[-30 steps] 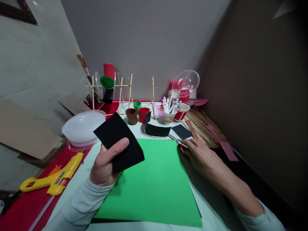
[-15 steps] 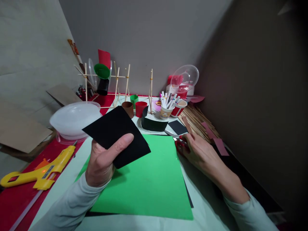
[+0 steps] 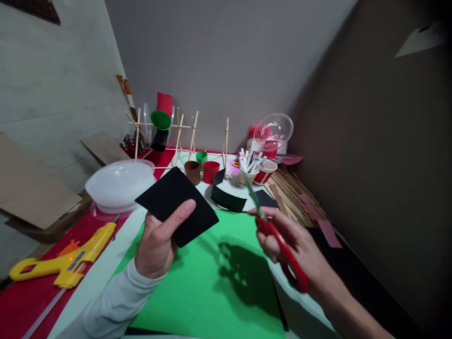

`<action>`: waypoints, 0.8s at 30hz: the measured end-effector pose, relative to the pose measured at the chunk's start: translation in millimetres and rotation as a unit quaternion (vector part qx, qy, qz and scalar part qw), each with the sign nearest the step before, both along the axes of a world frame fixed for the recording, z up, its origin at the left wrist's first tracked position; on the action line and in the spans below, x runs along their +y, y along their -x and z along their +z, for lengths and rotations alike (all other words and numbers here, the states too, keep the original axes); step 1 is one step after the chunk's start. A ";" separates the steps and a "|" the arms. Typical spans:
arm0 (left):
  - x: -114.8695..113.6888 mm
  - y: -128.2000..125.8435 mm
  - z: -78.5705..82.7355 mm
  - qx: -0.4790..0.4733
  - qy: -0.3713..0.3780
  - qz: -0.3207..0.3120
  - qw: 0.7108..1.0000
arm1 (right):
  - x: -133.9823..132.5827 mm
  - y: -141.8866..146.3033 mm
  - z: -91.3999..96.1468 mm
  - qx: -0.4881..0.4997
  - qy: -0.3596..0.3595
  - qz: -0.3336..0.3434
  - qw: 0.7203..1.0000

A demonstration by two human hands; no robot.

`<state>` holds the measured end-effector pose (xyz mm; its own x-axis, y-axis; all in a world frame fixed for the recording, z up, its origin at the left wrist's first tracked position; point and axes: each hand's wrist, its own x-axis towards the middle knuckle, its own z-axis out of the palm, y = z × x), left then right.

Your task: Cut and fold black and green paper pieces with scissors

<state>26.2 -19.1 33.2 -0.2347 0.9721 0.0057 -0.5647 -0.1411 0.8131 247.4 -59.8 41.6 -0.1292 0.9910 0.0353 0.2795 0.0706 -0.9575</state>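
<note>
In my left hand (image 3: 158,240) is a square of black paper (image 3: 173,200), pinched with the thumb on top and the fingers hidden behind it. My right hand (image 3: 286,235) grips red-handled scissors (image 3: 280,242), raised with the blades pointing up and away; the blades look blurred. Both hands are above a green sheet (image 3: 197,282), which lies over a black one. Past the green sheet stands a curved black paper strip (image 3: 228,197), and a smaller black piece (image 3: 263,198) lies behind the scissors.
On the left lies a yellow glue gun (image 3: 70,259), near white plastic lids (image 3: 120,183). Brown (image 3: 192,173), red (image 3: 211,173) and green paper rings stand further back beside a stick frame (image 3: 193,136). Markers fill a cup (image 3: 248,178); wooden sticks (image 3: 296,188) lie at right.
My right hand has lifted the scissors off the table beside the green sheet and turned them upward. The black square stays in my left hand. The view has shifted slightly.
</note>
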 end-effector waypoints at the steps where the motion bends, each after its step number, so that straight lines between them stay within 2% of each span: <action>1: -0.5 -0.5 -0.3 0.007 -0.005 0.007 1.000 | -1.8 5.4 2.0 -0.007 0.008 0.035 0.999; 3: -1.5 -1.5 -0.5 0.020 -0.007 0.016 1.000 | -5.8 13.8 5.1 -0.027 0.019 0.085 0.996; 6: -3.4 -3.1 -0.9 0.053 0.019 0.002 0.998 | -11.9 20.6 7.4 -0.061 0.049 0.109 0.991; 11: -7.7 -9.7 -1.8 0.075 0.045 -0.026 0.996 | -19.2 24.5 11.5 -0.095 0.072 0.107 0.987; 18: -9.9 -15.3 -4.7 0.058 0.042 -0.004 0.997 | -21.3 28.6 17.6 -0.083 0.134 0.091 0.983; 24: -10.4 -15.3 -1.4 0.071 0.032 -0.012 0.997 | -21.0 26.7 27.8 -0.070 0.167 0.089 0.979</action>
